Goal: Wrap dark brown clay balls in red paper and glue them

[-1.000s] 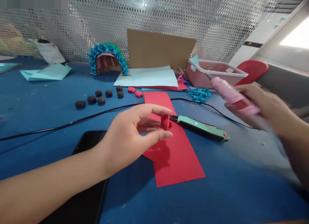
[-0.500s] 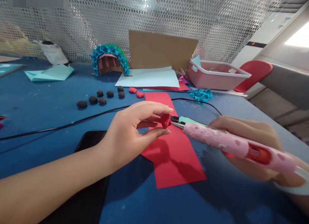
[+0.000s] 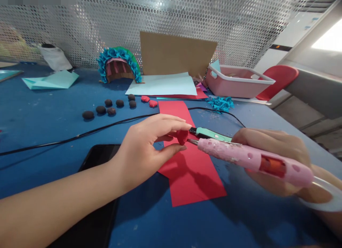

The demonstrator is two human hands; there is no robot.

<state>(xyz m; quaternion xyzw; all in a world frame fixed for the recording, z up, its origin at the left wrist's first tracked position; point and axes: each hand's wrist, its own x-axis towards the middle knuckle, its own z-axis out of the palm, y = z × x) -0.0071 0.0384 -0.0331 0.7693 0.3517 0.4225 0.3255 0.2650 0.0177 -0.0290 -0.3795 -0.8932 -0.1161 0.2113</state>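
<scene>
My left hand [image 3: 145,150] pinches a small rolled red paper piece [image 3: 182,136] between thumb and fingers, just above a red paper strip [image 3: 191,162] lying on the blue table. My right hand [image 3: 269,153] grips a pink glue pen [image 3: 251,159]. The pen's metal tip touches the red paper piece from the right. A green utility knife [image 3: 211,134] lies on the table just behind the pen.
A black cable [image 3: 80,136] runs across the table. A black phone [image 3: 92,205] lies under my left forearm. Several dark balls [image 3: 107,107], two small red pieces [image 3: 149,101], a teal-frilled arch [image 3: 119,64], cardboard [image 3: 176,54], a pink tray [image 3: 237,82] and light blue paper [image 3: 162,86] stand farther back.
My right hand swung the pink glue pen down from the upper right until its tip met the red paper piece. My left hand stayed nearly in place.
</scene>
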